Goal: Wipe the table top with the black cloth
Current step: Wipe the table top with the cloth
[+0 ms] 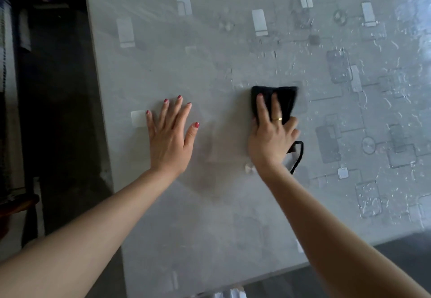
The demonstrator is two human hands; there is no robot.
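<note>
The table top [210, 59] is grey with a glossy patterned cover and fills most of the view. A black cloth [283, 100] lies bunched on it right of centre, with a thin black loop trailing out below my wrist. My right hand [271, 134] presses on the cloth, fingers spread over it and a gold ring on one finger. To the left, my left hand [171, 134] lies flat on the bare table with its fingers apart, holding nothing.
The table's left edge [102, 101] runs down beside a dark floor and dark furniture. Its near edge [326, 258] slants across the lower right. The cover shows wrinkles and glare towards the right. A small pale scrap [249, 168] lies by my right wrist.
</note>
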